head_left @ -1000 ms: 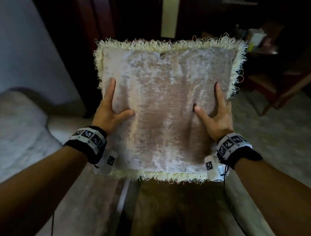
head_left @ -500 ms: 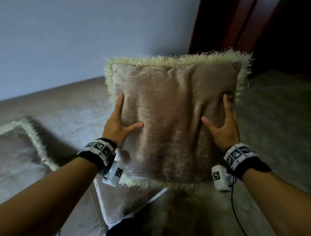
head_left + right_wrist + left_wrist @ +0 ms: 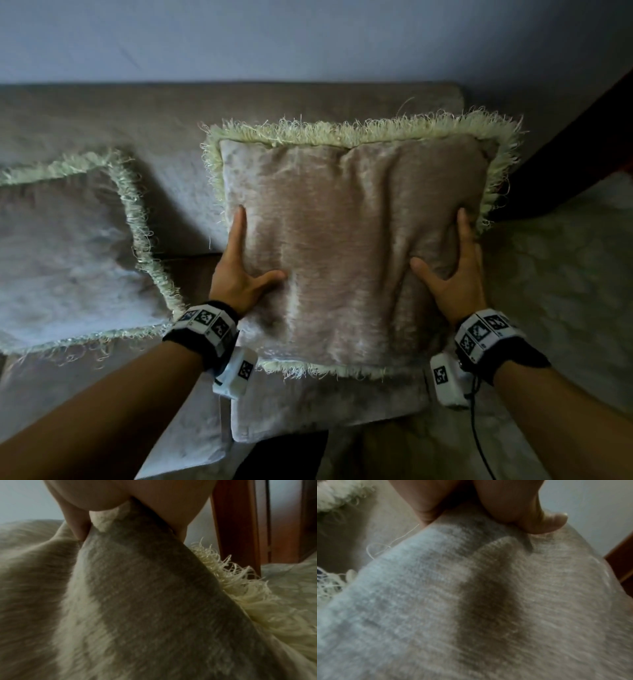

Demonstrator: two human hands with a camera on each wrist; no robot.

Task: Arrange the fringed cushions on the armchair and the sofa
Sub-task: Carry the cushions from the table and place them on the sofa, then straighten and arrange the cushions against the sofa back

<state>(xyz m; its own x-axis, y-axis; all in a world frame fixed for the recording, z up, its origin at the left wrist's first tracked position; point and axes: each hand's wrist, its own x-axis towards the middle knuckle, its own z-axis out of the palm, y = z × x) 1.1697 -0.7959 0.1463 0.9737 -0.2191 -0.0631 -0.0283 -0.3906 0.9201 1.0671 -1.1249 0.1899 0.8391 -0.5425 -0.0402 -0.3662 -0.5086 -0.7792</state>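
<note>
I hold a beige velvet cushion (image 3: 349, 246) with a pale cream fringe upright in front of the sofa backrest (image 3: 171, 113), its lower edge just over the seat cushion (image 3: 325, 411). My left hand (image 3: 245, 263) grips its left side and my right hand (image 3: 448, 270) its right side, thumbs on the front, most fingers hidden behind. A second fringed cushion (image 3: 68, 246) leans on the sofa to the left. The left wrist view shows my thumb (image 3: 539, 520) pressed into the cushion's pile (image 3: 471, 601). The right wrist view shows the cushion's fabric (image 3: 137, 601) and its fringe (image 3: 240, 585).
A plain pale wall (image 3: 308, 34) rises behind the sofa. Dark wooden woodwork (image 3: 582, 144) stands at the right, seen as a brown post (image 3: 236, 520) in the right wrist view. Patterned pale floor covering (image 3: 565, 291) lies to the right of the sofa.
The view has swung from a dark room to the sofa. The cushion, held the same way in both hands, has come down in front of the backrest, right of the other cushion.
</note>
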